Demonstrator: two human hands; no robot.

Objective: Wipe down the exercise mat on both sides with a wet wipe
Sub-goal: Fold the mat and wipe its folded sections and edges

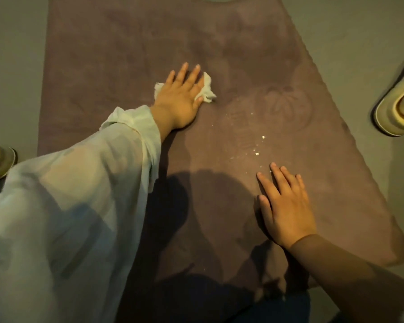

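Fingers spread, the left hand (180, 96) presses a crumpled white wet wipe (207, 90) flat onto the brownish-purple foam exercise mat (126, 54); unpinched, it could slip free.

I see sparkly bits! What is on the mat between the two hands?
In the head view, small white specks lie on the mat between the left hand and the right hand.

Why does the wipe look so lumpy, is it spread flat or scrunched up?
Scrunched up. The wet wipe is bunched under the left hand, crumpled ends poking out both sides, on the mat.
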